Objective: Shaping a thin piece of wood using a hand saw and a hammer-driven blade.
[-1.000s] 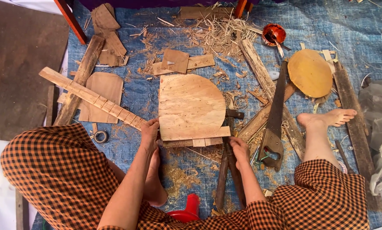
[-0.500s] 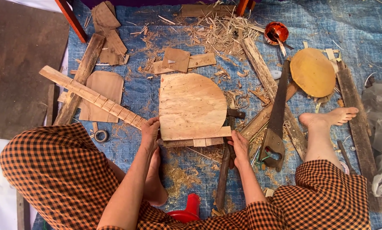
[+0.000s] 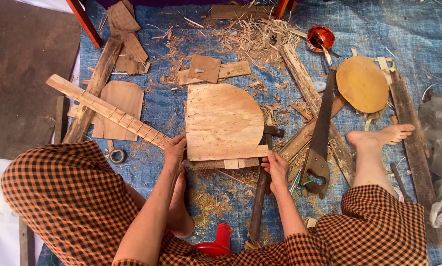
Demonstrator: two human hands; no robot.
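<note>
While the person sits on a blue tarp point(image 3: 408, 29) with legs in orange-and-black checked cloth, a red object point(image 3: 216, 244) lies nearest, between the knees. Just beyond it, the left hand point(image 3: 174, 150) grips the near left corner of a half-round wooden board point(image 3: 223, 120), fingers curled on its edge. The right hand point(image 3: 276, 167) presses the near right corner, fingers closed on the board and the thin wood strips point(image 3: 228, 162) beneath it. Compared with a second ago, almost nothing has shifted; both hands stay clamped and the board sits in the same spot, centre of the tarp, so it seems to be being held steady. A hammer point(image 3: 260, 197) lies under the right hand. To the right, a handsaw point(image 3: 322, 133) rests beside a bare foot point(image 3: 378, 138). To the left lies a notched slat point(image 3: 108, 111). Farther off are a round yellow board point(image 3: 361, 83), wood shavings point(image 3: 250, 37) and a small red bowl point(image 3: 320, 38).
</note>
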